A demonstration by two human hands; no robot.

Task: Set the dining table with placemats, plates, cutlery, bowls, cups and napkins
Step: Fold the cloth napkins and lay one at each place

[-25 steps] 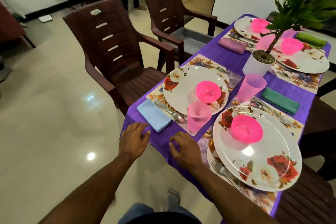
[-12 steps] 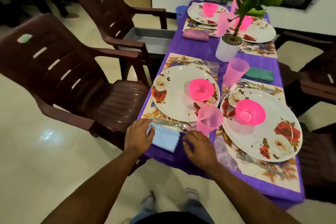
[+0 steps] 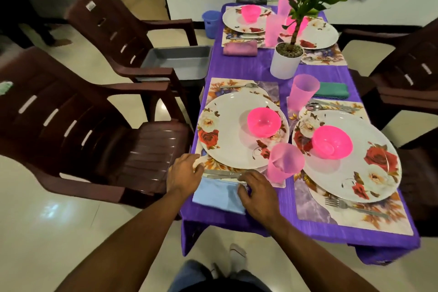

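Note:
At the near left setting a floral plate (image 3: pixel 227 135) with a pink bowl (image 3: pixel 264 122) lies on a placemat (image 3: pixel 265 85). A pink cup (image 3: pixel 284 163) stands at its near right corner. A knife and spoon (image 3: pixel 222 174) lie along the mat's near edge. Just nearer me lies a light blue napkin (image 3: pixel 216 195) on the purple tablecloth (image 3: pixel 239 66). My left hand (image 3: pixel 183 172) rests with relaxed fingers at the napkin's far left corner and the mat's edge. My right hand (image 3: pixel 257 189) has curled fingers pinching the napkin's right end.
Three more settings with plates, pink bowls, cups and napkins fill the table around a potted plant (image 3: pixel 286 59). A fork (image 3: pixel 350 205) lies by the near right plate. Brown chairs (image 3: pixel 94 130) stand at the left; the farther one holds a grey tray (image 3: pixel 180 59).
I have come closer and more square to the table end. Both hands moved forward from the bare cloth onto the blue napkin, which now lies along the table's near edge.

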